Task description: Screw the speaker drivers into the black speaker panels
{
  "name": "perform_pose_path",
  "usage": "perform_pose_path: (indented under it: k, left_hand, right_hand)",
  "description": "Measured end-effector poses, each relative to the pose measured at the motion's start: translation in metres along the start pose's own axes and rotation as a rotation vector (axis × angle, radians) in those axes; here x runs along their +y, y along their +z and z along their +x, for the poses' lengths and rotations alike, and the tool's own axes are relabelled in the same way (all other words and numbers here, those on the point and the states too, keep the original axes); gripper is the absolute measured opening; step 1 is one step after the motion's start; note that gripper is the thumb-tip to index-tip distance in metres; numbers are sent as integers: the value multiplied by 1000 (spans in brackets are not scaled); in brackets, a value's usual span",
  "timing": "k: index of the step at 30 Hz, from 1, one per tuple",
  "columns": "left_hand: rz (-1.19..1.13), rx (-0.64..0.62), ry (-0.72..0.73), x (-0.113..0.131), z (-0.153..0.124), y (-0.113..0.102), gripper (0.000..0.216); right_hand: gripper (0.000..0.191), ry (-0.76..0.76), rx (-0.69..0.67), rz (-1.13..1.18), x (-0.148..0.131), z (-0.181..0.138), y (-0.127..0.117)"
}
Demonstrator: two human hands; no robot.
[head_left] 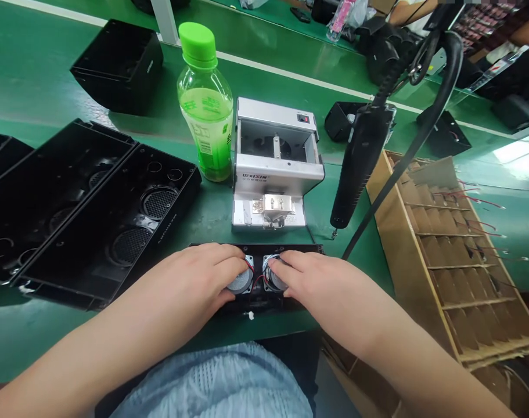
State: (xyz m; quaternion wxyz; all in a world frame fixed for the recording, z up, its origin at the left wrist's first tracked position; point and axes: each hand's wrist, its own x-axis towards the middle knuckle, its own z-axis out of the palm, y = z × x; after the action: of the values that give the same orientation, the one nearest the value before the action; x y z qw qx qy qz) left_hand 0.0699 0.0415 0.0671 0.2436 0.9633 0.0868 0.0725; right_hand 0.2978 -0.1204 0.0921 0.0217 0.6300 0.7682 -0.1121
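Note:
A black housing lies on the green bench right before me, with two small round speakers in it. My left hand is closed around the left speaker, fingers over its top and thumb at the near side. The right speaker is gripped in the same way by my right hand. Red wires run between the two speakers. My fingers cover part of both. Behind the housing stands a silver screw feeder. A black electric screwdriver hangs tip-down to its right.
A green-capped drink bottle stands left of the feeder. Open black speaker cases lie at the left, and a closed black box sits farther back. A divided cardboard box with wires is at the right. People's arms show at the back.

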Motion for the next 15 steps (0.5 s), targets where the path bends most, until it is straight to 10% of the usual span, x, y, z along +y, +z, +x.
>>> perform_pose_path:
  k: [5, 10, 15]
  left_hand:
    - [21, 8, -12, 0, -1, -5, 32]
    - [25, 25, -30, -9, -16, -10, 36]
    - [51, 89, -115, -7, -28, -22, 43]
  right_hand:
    - [53, 30, 294, 12, -12, -27, -27]
    - [39, 474, 1330, 139, 37, -34, -18]
    - [68, 583, 1018, 537, 94, 7, 15]
